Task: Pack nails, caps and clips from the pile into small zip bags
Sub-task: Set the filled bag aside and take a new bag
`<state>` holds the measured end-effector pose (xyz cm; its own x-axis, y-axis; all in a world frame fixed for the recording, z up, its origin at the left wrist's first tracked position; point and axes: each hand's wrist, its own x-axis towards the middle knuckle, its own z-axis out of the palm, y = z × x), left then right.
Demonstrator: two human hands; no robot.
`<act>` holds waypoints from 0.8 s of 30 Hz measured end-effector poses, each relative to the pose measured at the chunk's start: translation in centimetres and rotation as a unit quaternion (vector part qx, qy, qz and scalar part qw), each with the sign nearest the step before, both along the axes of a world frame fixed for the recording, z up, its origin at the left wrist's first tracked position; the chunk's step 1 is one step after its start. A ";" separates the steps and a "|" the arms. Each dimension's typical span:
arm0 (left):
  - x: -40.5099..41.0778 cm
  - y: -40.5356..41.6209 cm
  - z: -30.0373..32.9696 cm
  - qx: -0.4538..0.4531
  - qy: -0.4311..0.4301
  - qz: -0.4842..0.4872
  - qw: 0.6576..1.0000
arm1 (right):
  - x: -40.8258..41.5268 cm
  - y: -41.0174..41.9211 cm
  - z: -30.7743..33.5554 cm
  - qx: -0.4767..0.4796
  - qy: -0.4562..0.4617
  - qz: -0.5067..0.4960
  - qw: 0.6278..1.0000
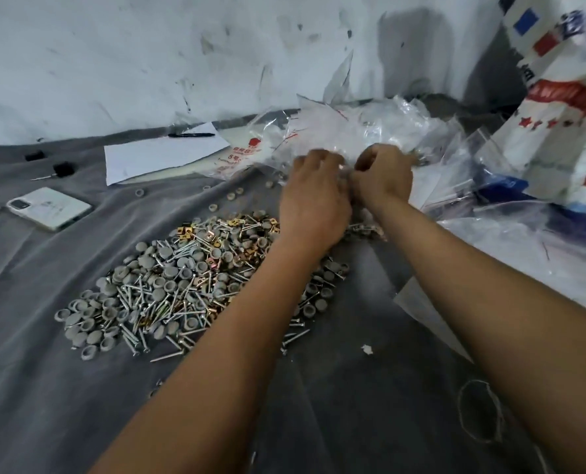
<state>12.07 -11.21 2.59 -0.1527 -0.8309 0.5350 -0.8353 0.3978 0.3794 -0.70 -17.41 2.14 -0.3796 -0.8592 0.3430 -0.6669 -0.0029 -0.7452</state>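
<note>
left hand (pixel 313 196), right hand (pixel 382 172), zip bags (pixel 349 131), pile (pixel 182 278)

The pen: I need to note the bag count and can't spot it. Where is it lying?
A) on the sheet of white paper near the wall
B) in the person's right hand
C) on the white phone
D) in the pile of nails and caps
A: the black pen lies across the far edge of the white paper, apart from the phone and the pile.
</note>
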 end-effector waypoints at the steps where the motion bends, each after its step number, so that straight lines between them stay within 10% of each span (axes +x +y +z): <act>1: -0.6 -0.6 -0.4 0.057 -0.040 -0.035 0.997 | -0.4 -0.6 -0.7 0.036 0.039 -0.006 0.999; 7: -1.4 -1.8 -1.5 0.203 -0.128 -0.058 0.969 | -1.4 -0.2 -1.9 0.068 0.046 -0.024 0.996; 14: -5.2 2.0 -1.3 0.041 -0.054 -0.072 0.995 | -5.1 7.2 -0.7 0.103 0.078 -0.009 0.992; 24: -11.4 7.9 -4.8 0.191 -0.041 -0.278 0.941 | -13.4 16.7 -2.4 0.246 0.173 0.028 0.953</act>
<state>0.63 -3.31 -2.18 -0.6481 -0.7396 0.1817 -0.5710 0.6298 0.5266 -14.11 -0.68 -0.26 -0.2663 -0.9638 -0.0109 -0.8821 0.2483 -0.4003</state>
